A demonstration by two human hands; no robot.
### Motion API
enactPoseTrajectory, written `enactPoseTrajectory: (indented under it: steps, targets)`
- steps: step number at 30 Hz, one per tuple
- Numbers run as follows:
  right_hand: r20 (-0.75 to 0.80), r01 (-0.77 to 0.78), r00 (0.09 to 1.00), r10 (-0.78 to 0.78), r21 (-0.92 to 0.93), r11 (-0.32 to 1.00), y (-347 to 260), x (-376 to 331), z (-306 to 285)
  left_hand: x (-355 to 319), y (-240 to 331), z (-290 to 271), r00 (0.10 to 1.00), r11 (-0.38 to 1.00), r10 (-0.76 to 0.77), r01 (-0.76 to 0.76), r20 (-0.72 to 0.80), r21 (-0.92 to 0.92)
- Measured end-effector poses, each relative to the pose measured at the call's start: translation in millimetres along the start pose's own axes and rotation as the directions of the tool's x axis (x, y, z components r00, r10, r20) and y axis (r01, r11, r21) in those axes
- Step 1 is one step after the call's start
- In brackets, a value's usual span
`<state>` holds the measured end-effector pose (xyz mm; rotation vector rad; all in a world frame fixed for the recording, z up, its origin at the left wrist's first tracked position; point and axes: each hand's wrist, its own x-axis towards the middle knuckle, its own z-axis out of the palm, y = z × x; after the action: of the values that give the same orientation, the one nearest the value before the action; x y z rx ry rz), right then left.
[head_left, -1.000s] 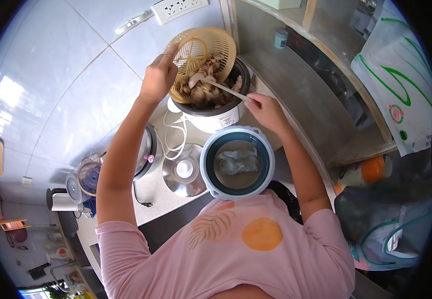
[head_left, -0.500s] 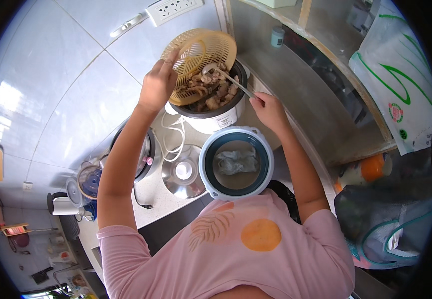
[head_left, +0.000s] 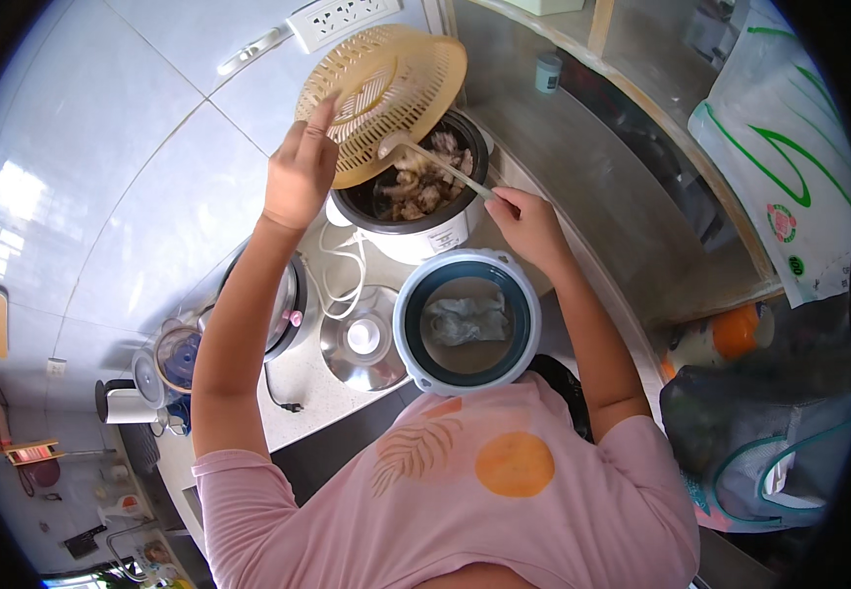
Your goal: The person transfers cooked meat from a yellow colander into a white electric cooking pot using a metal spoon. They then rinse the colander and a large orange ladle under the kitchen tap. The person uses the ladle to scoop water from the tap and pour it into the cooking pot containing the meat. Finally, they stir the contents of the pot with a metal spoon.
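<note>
I am gripping the rim of the yellow strainer point(head_left: 386, 93) in my left hand point(head_left: 300, 175), tilting it over the cooker pot point(head_left: 415, 201) so whatever clings to it drops inside. My right hand point(head_left: 528, 228) is pinching the spoon point(head_left: 430, 162) by its handle, its bowl up against the strainer above the meat point(head_left: 423, 187). The blue-rimmed basin point(head_left: 466, 321) is sitting just in front of the pot.

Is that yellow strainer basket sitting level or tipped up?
Tipped up: the left hand holds the strainer basket tilted on edge over the cooker pot.
</note>
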<state>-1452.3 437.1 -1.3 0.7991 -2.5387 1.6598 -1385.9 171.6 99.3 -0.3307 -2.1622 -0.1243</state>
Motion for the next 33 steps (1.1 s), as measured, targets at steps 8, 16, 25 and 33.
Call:
enactPoseTrajectory:
  steps: [8, 16, 25, 33]
  targets:
    - [-0.035, -0.001, 0.999, 0.001, -0.013, 1.000, 0.2, 6.1, 11.7, 9.1, 5.2, -2.9, 0.996, 0.995, 0.083, -0.084, 0.018, 0.054]
    - [-0.089, -0.041, 0.995, 0.037, -0.046, 0.998, 13.1, -15.2, -11.5, -6.5, -5.2, -7.6, 0.994, 0.990, 0.107, -0.107, 0.012, 0.092]
    - [0.047, -0.033, 0.998, 0.050, -0.314, 0.949, -75.7, -33.3, -71.7, -21.8, -1.4, -26.7, 0.997, 0.989, 0.075, -0.070, -0.029, 0.130]
    - [0.160, 0.066, 0.987, 0.035, -0.586, 0.808, -45.1, 19.6, -2.4, -19.7, 9.1, -31.7, 0.998, 0.994, 0.044, -0.038, -0.053, 0.107]
